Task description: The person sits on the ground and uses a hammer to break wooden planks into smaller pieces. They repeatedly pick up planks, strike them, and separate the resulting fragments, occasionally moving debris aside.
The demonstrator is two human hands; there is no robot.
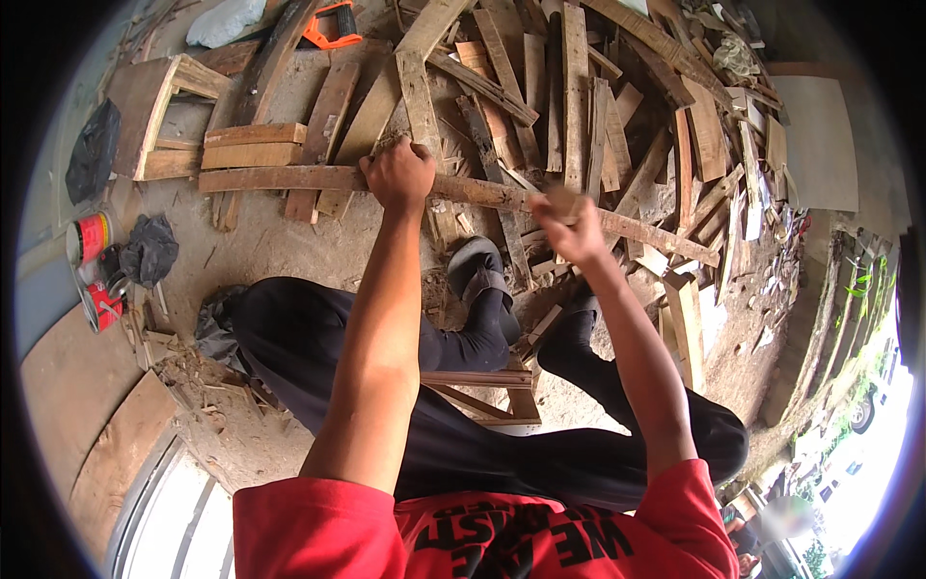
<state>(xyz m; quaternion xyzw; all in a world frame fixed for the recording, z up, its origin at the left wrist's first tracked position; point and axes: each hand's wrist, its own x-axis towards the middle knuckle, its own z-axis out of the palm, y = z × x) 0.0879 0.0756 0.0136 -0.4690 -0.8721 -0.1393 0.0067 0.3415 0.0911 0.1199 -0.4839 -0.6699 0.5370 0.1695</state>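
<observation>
1. Our left hand [398,174] has its fingers wrapped round a long weathered plank [289,179] lying across the scrap pile.
2. Our right hand [569,230] is clenched on a small wooden block [562,201], pressed onto the same plank.
3. Heaped boards [579,96] crowd behind; an orange handsaw [333,24] lies beyond.
4. Both arms reach forward, nearly straight.
5. The plank's right end vanishes among offcuts.

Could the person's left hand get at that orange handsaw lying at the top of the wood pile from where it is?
Probably not without leaning forward: the left hand grips the long wooden plank, and the orange handsaw lies well beyond it, across stacked boards.
</observation>
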